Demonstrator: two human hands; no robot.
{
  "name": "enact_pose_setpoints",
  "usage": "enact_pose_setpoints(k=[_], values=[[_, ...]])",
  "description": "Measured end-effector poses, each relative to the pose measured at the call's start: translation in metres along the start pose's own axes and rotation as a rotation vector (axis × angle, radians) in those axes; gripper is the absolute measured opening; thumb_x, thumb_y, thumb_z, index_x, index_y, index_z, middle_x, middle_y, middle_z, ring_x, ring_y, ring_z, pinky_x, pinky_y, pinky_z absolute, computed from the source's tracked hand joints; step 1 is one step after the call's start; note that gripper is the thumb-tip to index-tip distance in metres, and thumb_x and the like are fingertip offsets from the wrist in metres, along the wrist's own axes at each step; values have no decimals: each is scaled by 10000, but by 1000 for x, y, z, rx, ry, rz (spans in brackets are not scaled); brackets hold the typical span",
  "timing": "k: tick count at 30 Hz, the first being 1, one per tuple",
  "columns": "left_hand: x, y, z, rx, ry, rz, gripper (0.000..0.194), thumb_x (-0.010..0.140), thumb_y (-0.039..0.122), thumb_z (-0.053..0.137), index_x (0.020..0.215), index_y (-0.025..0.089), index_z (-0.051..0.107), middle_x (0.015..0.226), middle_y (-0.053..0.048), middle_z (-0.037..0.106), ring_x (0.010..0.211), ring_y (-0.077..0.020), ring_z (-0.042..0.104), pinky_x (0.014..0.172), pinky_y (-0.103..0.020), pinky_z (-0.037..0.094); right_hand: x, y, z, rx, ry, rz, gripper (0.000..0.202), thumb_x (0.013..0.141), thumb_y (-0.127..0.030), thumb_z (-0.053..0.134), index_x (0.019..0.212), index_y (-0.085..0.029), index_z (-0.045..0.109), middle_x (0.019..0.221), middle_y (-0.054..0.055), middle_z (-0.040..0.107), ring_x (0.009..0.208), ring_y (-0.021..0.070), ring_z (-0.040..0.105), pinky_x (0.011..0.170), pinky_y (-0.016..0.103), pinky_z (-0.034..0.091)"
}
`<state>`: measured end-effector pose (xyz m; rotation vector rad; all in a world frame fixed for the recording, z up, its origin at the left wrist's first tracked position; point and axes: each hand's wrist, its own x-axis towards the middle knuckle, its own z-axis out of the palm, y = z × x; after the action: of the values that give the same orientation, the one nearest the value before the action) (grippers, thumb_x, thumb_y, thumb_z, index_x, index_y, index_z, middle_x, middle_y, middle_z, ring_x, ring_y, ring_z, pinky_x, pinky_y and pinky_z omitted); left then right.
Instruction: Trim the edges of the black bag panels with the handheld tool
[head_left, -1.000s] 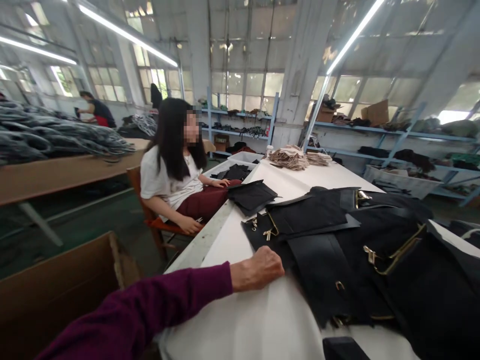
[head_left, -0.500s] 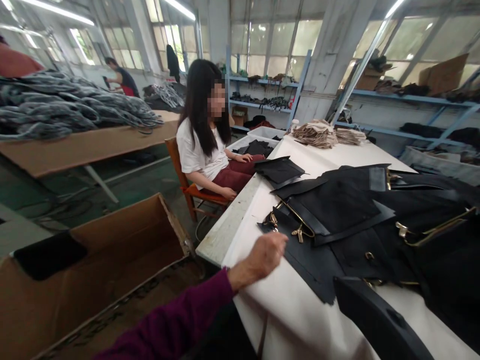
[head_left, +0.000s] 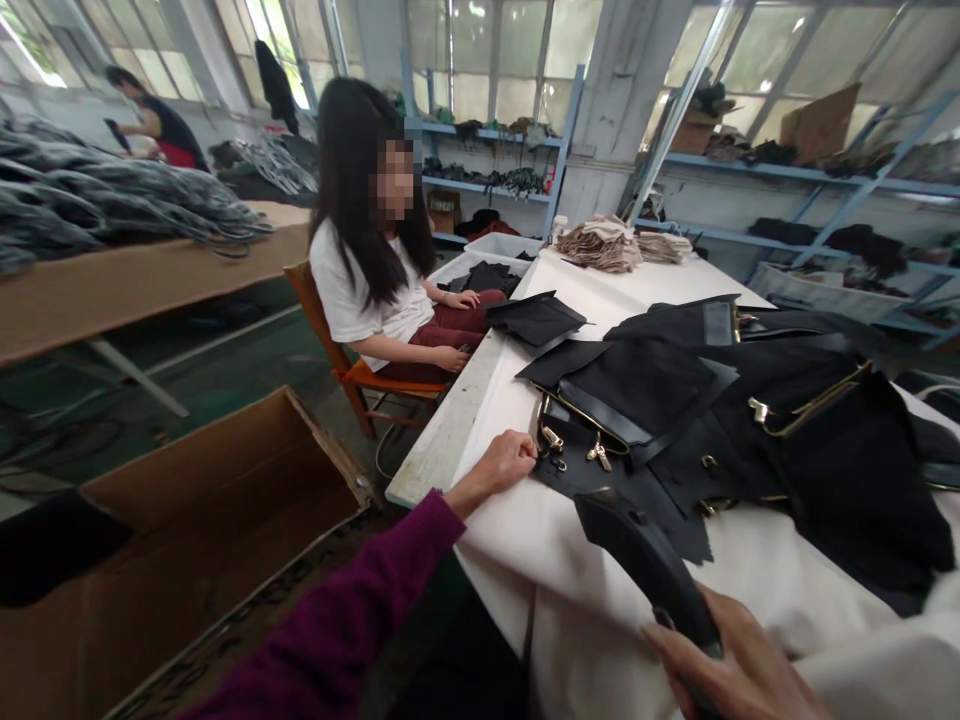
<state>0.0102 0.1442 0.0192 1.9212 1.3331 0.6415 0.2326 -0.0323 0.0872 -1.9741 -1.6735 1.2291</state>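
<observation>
My left hand [head_left: 504, 462] is closed at the left edge of the black fabric pieces [head_left: 622, 500], beside gold clasps [head_left: 553, 438]; what its fingers hold, if anything, is hidden. My right hand [head_left: 739, 650], low at the right, is wrapped round the handle of a black curved tool [head_left: 637, 550]. The tool points up and left, over the near edge of the black pieces. Black bag parts with gold-edged zippers [head_left: 817, 400] are spread across the white-covered table [head_left: 517, 540].
A person in a white shirt [head_left: 367, 290] sits on a wooden chair beyond the table's left edge. An open cardboard box [head_left: 225, 480] stands at the left. Stacked beige pieces [head_left: 600, 245] lie at the table's far end, near white bins [head_left: 502, 243].
The view has shifted, with the scene moving left and up. My right hand has come into view holding the black tool. My left hand has moved slightly closer to the clasps.
</observation>
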Motion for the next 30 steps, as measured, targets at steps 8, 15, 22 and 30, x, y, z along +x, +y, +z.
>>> enact_pose_setpoints(k=[8, 15, 22, 30], values=[[-34, 9, 17, -359, -147, -14, 125, 647, 136, 448, 708, 136, 557, 548, 32, 525, 516, -91, 493, 511, -190, 371, 11, -9, 12, 42, -76, -60, 186, 821, -374, 484, 732, -220, 430, 465, -57, 534, 411, 144, 551, 395, 213, 424], [-46, -4, 25, -452, -160, -52, 93, 661, 155, 470, 712, 145, 548, 547, 18, 577, 530, -103, 530, 550, -209, 400, 14, -12, -6, 31, 53, -21, 318, 813, -474, 508, 647, -207, 464, 492, -25, 557, 429, 140, 550, 406, 216, 418], [-57, 10, 25, 32, 6, -57, 154, 773, 156, 443, 713, 150, 585, 665, -35, 624, 589, -137, 562, 596, -249, 420, -14, 0, -27, -59, 114, 39, 444, 787, -572, 473, 536, -207, 498, 457, 3, 562, 428, 149, 544, 412, 227, 416], [-56, 26, 31, 508, -173, 490, 276, 897, 138, 335, 1040, 237, 550, 965, -31, 543, 728, -130, 550, 620, -225, 408, -25, -4, -17, -27, 104, 88, 395, 703, -588, 473, 535, -231, 460, 439, 7, 564, 416, 163, 560, 423, 244, 454]])
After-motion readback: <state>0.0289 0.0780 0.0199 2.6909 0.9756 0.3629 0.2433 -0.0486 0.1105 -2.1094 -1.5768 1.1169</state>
